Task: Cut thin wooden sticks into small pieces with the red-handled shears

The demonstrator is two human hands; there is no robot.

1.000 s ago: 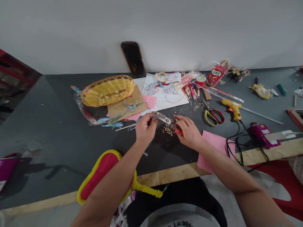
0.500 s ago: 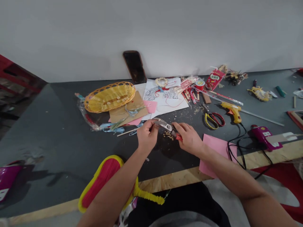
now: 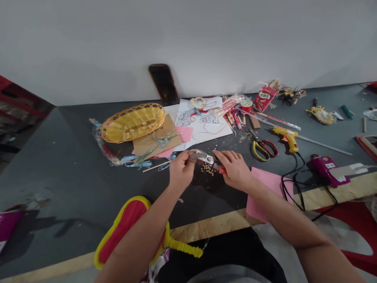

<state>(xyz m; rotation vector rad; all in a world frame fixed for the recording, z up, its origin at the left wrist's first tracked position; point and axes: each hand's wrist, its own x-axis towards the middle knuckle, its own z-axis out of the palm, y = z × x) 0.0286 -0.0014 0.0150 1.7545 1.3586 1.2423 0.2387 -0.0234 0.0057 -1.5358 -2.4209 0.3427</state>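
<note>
My right hand (image 3: 236,169) is wrapped round the red handles of a pair of pruning shears (image 3: 209,159), held low over the dark table. The curved blades point left, to the fingertips of my left hand (image 3: 181,169). Thumb and fingers of that hand are pinched together at the blade tips; what they grip is hidden. Small tan cut pieces (image 3: 207,169) lie in a loose heap on the table just under the shears.
Behind my hands lie a yellow woven basket (image 3: 132,122), printed paper (image 3: 203,131) and a leaning phone (image 3: 164,84). Scissors (image 3: 260,150), a glue gun (image 3: 286,137) and pink paper (image 3: 255,206) are at right. A red-and-yellow padded fan-like object (image 3: 123,224) is under my left forearm.
The whole view has shifted slightly. Both hands keep nearly the same pose at the shears; a pale bit seen earlier by the blades no longer shows clearly.
</note>
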